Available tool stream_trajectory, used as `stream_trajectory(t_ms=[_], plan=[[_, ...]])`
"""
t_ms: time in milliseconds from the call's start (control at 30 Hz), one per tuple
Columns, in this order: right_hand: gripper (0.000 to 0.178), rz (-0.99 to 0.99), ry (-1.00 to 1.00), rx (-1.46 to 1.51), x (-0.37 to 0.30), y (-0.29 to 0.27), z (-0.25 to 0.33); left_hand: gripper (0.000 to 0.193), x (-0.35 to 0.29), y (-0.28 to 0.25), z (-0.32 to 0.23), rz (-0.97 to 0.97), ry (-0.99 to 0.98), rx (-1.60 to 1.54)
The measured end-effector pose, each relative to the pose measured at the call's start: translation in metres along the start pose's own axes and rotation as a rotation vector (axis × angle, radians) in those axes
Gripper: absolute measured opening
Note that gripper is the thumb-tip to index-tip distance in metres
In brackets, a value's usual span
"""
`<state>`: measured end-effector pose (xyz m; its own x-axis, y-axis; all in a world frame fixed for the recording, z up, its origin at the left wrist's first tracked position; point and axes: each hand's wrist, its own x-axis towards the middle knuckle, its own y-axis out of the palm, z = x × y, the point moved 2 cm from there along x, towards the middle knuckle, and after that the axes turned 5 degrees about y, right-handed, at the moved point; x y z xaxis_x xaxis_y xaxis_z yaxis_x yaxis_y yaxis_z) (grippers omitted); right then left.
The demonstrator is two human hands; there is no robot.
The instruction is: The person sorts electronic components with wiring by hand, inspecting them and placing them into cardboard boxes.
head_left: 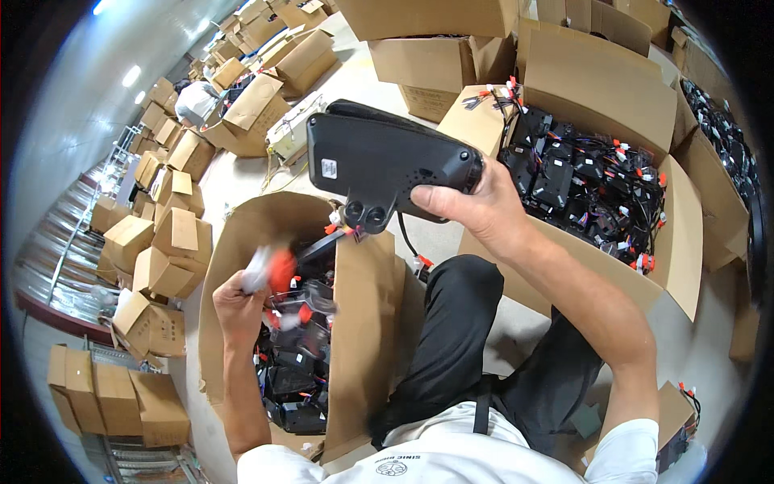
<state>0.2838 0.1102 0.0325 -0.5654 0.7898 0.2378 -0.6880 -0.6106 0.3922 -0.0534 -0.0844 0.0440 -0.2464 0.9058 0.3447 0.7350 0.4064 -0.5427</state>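
Right hand clamps a black device; left hand, apart, pinches a blurred connector. Tugging could strain the cable between.

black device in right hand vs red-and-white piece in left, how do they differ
The black device is large; the red-and-white piece is smaller. The device shows sharply; the piece is blurred. Both are held, one by the right hand, one by the left hand.
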Motion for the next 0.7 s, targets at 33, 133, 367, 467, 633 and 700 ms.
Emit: stream_trajectory(t_ms=[33, 133, 367, 467, 633, 700], plan=[[0.048, -0.027, -0.006, -0.005, 0.0, 0.0, -0.002, 0.023, -0.006, 0.001, 0.008, 0.053, -0.074, -0.061], [0.039, -0.098, 0.015, -0.04, -0.002, -0.006, -0.004, 0.037, -0.014, 0.02, 0.014, 0.316, -0.181, -0.318], [0.044, -0.201, -0.071, -0.049, 0.0, -0.031, 0.002, 0.06, -0.039, 0.049, 0.137, 0.041, -0.619, -0.59], [0.052, -0.212, -0.107, 0.093, -0.001, -0.038, 0.017, 0.056, -0.051, 0.065, 0.154, 0.387, -0.335, 0.013], [0.052, -0.23, -0.086, 0.053, -0.004, -0.053, 0.011, 0.044, -0.058, 0.093, 0.165, 0.525, -0.848, -0.246], [0.053, -0.205, -0.069, 0.031, -0.004, -0.056, 0.01, 0.03, -0.048, 0.097, 0.141, 0.443, -0.996, -0.429]])
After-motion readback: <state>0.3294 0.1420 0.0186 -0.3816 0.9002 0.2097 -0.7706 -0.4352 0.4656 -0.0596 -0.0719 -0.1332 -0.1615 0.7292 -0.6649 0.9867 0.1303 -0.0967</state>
